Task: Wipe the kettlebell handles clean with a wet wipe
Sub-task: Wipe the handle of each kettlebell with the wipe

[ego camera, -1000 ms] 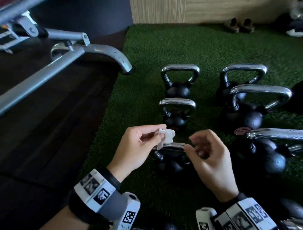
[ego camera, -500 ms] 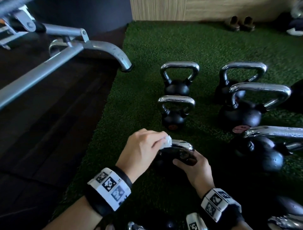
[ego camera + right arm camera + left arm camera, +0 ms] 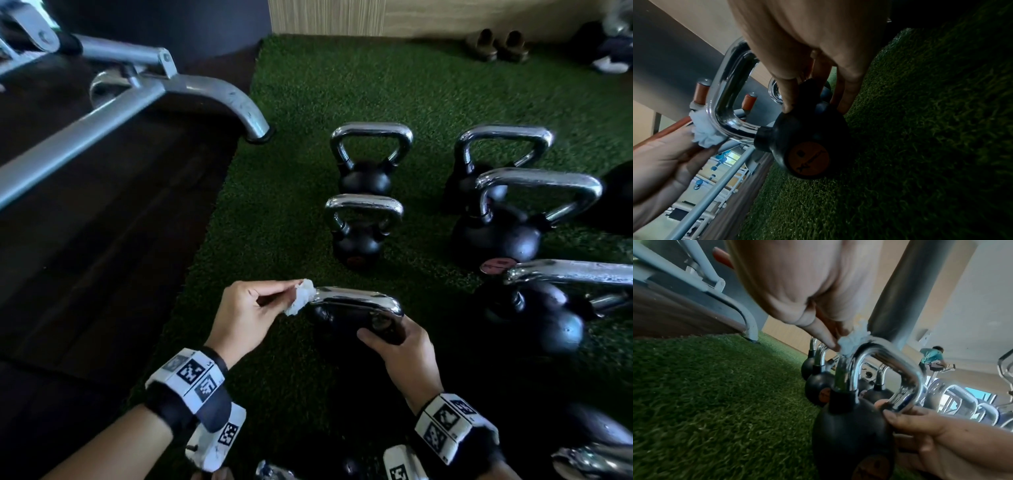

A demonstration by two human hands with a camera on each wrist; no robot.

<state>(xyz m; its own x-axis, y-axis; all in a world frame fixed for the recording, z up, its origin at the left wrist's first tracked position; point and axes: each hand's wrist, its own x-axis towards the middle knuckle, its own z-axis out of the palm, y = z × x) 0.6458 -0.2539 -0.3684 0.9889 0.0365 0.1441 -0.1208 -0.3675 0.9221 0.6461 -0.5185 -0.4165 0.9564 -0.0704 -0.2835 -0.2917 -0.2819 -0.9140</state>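
Down on the green turf [image 3: 308,113], nearest of a cluster of kettlebells, sits the small kettlebell [image 3: 356,318] being cleaned. Left hand [image 3: 250,308] pinches a balled-up wipe [image 3: 300,296] and presses it against the left bend of the chrome handle [image 3: 356,297]. Right hand [image 3: 407,356] is curled around the black body at the base of the handle's right leg, steadying it.

Handling-wise, I'd guess solid iron, heavy for its size and totally rigid, so it won't budge much. That chrome looks slick (probably more so once wet), so bracing the matte body seems smarter than grabbing the shiny part. The wipe is soft and limp, so a wad between fingertips is about the only way to put pressure on.

Head view shows the layout: other kettlebells behind and to the right, a grey machine frame [image 3: 113,102] on the left. The right wrist view shows an orange label [image 3: 807,158] on the kettlebell's side, which the head view misses. The left wrist view shows the wipe touching the handle's bend.
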